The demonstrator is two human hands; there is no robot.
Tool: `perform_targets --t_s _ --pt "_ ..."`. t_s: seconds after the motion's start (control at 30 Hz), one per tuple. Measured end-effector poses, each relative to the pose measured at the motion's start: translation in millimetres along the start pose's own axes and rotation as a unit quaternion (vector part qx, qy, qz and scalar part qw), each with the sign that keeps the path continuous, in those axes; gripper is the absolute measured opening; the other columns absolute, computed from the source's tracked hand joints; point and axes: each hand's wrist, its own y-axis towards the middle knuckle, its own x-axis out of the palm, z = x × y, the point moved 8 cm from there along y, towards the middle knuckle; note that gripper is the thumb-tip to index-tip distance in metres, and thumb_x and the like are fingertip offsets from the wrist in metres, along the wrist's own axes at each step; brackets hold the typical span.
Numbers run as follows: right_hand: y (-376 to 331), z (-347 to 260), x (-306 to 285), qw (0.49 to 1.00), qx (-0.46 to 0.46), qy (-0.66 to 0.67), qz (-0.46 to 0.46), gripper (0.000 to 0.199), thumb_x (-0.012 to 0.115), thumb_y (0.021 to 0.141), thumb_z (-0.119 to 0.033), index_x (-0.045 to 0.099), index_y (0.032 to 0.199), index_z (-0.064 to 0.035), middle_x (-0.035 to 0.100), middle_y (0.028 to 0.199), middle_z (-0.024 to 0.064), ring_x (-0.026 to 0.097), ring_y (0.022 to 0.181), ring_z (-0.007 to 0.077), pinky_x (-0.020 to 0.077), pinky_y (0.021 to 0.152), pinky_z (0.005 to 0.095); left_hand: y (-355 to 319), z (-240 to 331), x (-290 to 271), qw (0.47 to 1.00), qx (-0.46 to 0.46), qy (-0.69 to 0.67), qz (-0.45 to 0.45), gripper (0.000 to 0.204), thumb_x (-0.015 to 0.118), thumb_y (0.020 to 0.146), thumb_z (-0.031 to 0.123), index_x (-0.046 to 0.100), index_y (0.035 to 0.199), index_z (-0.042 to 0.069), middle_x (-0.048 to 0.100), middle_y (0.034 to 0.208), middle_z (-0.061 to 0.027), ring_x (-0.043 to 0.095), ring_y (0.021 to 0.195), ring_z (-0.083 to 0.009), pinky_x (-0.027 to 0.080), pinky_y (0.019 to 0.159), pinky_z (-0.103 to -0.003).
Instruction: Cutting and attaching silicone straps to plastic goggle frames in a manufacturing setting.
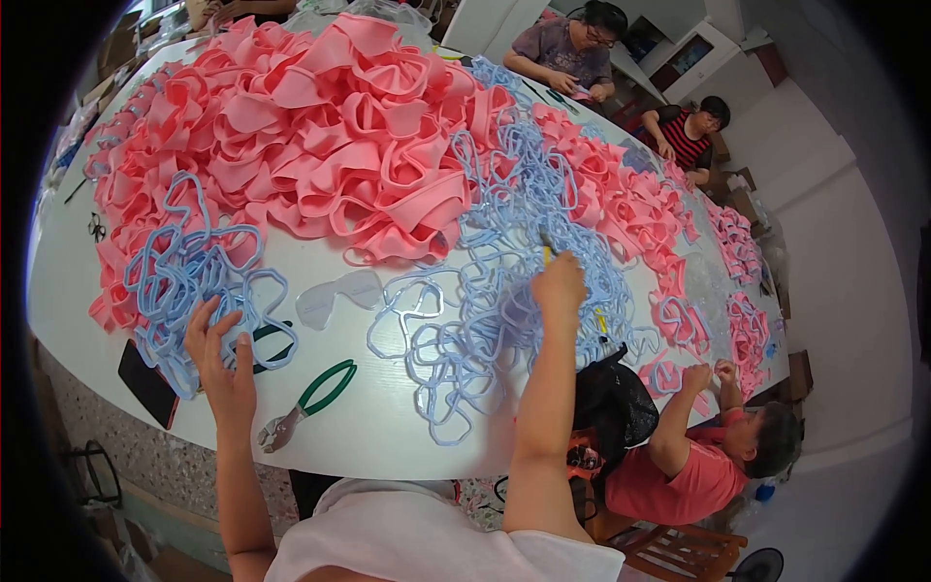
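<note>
My left hand [221, 354] has its fingers spread, at the near edge of a heap of light-blue rimmed loops [194, 281]. Partly behind it lie green handles [274, 347]. My right hand [560, 283] reaches into a wider tangle of light-blue loops [495, 310]; its fingers are closed on a slim yellow-and-black tool [547, 248], its kind unclear. Between the two heaps rests a clear goggle-shaped lens [337, 299]. Green-handled pliers [305, 407] lie near the front table edge, jaws toward me. A big mound of pink curled strips [320, 126] rises beyond.
A dark phone-like slab [147, 383] lies at the left table edge [78, 291]. A black bag [616, 398] stands right of my forearm. People work along the right side: one in red [679, 456], one in stripes [687, 136], one farther back [562, 58]. More pink pieces [630, 194] line that side.
</note>
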Motion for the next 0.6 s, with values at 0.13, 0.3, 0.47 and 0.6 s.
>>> perform_targets --t_s 0.13,0.3,0.47,0.6 --pt "-51 -62 -16 0.981 -0.111 0.149 -0.054 0.038 0.066 0.081 -0.025 0.050 0.105 -0.0005 0.061 0.104 0.0195 0.061 0.094 0.0389 0.0486 0.079 0.0483 -9 32 44 0.981 0.002 -0.132 -0.141 0.029 0.062 0.081 0.002 0.058 0.110 0.001 0.052 0.124 -0.0161 0.048 0.119 -0.0336 0.036 0.102 -0.041" --pt "-103 -90 -16 0.958 -0.156 0.218 -0.102 0.035 0.066 0.081 -0.027 0.051 0.100 -0.0014 0.063 0.095 0.0186 0.062 0.088 0.0390 0.0477 0.073 0.0487 -48 80 137 0.911 0.054 -0.160 -0.377 0.043 0.067 0.083 0.013 0.054 0.122 0.000 0.046 0.131 -0.0272 0.047 0.121 -0.0406 0.040 0.102 -0.041" --pt "-132 -81 -15 0.945 -0.206 0.237 -0.092 0.033 0.066 0.082 -0.027 0.052 0.099 -0.0017 0.064 0.091 0.0171 0.063 0.085 0.0373 0.0485 0.070 0.0466 -73 91 198 0.894 0.057 -0.088 -0.436 0.056 0.068 0.082 0.024 0.050 0.130 0.000 0.037 0.138 -0.0344 0.041 0.126 -0.0456 0.036 0.105 -0.044" --pt "-134 -68 -24 0.945 -0.188 0.259 -0.066 0.033 0.066 0.082 -0.026 0.053 0.100 -0.0020 0.064 0.090 0.0176 0.063 0.083 0.0377 0.0485 0.069 0.0460 -91 109 229 0.851 0.076 -0.162 -0.494 0.057 0.065 0.083 0.028 0.049 0.131 0.001 0.031 0.143 -0.0314 0.038 0.129 -0.0441 0.035 0.107 -0.044"
